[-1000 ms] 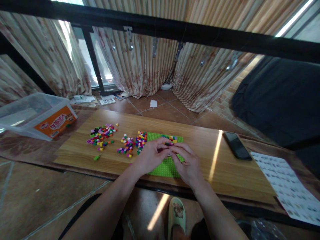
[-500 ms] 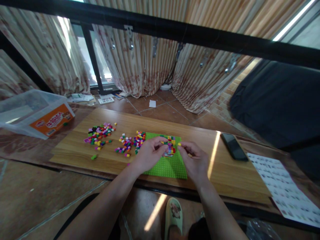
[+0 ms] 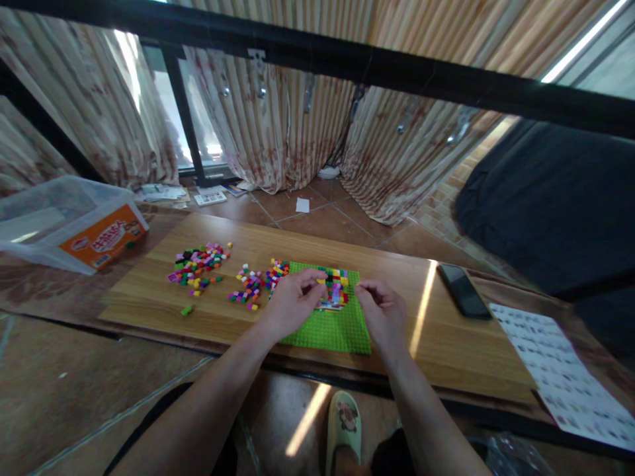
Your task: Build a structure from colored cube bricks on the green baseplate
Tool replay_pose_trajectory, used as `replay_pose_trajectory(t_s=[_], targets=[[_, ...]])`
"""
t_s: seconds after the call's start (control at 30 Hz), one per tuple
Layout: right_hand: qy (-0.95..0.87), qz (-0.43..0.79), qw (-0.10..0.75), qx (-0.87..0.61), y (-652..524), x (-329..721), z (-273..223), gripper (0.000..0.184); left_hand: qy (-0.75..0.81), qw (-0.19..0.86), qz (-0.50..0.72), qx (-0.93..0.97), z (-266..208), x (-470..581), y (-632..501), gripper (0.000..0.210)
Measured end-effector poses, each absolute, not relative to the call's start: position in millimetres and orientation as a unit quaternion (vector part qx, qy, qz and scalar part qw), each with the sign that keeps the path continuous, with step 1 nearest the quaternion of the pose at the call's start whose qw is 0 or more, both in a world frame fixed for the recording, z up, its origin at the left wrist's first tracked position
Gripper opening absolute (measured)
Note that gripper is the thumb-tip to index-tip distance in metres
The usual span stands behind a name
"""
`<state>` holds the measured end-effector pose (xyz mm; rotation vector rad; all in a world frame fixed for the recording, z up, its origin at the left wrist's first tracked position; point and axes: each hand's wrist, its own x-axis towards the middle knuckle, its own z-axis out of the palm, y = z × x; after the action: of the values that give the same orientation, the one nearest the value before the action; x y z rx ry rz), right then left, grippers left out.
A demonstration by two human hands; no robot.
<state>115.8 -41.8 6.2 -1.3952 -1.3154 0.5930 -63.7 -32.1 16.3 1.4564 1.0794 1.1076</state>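
Observation:
A green studded baseplate (image 3: pixel 330 334) lies on the wooden board in front of me. Toward its far side sits a patch of small coloured toy bricks (image 3: pixel 338 291), partly covered by my fingers. My left hand (image 3: pixel 292 303) is over the plate's left part, thumb and forefinger drawn together beside the patch; a speck of yellow shows near the tips, but whether it is held is unclear. By the plate's right edge, my right hand (image 3: pixel 384 314) has its thumb and forefinger pinched, and what is between them is hidden.
Loose brick piles (image 3: pixel 198 264) (image 3: pixel 247 287) (image 3: pixel 275 272) spread to the left, with a lone green brick (image 3: pixel 186 310) nearer me. A clear plastic tub (image 3: pixel 74 221) stands far left. On the right are a phone (image 3: pixel 465 292) and a printed sheet (image 3: pixel 565 377). A dark rail (image 3: pixel 317 49) crosses above.
The yellow brick seen at my right fingertips no longer shows. My left hand has shifted slightly left, uncovering more of the brick patch; my right hand has turned a little.

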Motion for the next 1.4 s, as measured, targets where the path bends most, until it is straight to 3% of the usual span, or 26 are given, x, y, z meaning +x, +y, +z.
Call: replay_pose_trajectory(t_s=[0.4, 0.67, 0.87, 1.17, 1.4], targets=[[-0.529, 0.304, 0.557, -0.563, -40.4, 113.1, 0.9, 0.02, 0.443, 0.478, 0.457, 0.605, 14.5, -65.9, -31.0, 0.023], [-0.621, 0.194, 0.482, -0.588, -45.2, 113.4, -2.2, 0.02, 0.445, 0.473, 0.455, 0.609, 15.2, -67.0, -31.3, 0.023], [-0.647, 0.16, 0.489, -0.562, -43.2, 113.1, 0.7, 0.015, 0.447, 0.458, 0.455, 0.619, 12.0, -68.2, -29.1, 0.022], [-0.581, 0.249, 0.548, -0.548, -33.6, 109.1, -14.1, 0.012, 0.445, 0.461, 0.455, 0.618, 12.0, -68.5, -29.7, 0.022], [-0.476, 0.386, 0.567, -0.55, -29.5, 107.6, -16.1, 0.021, 0.455, 0.455, 0.444, 0.624, 9.2, -69.4, -28.7, 0.026]])
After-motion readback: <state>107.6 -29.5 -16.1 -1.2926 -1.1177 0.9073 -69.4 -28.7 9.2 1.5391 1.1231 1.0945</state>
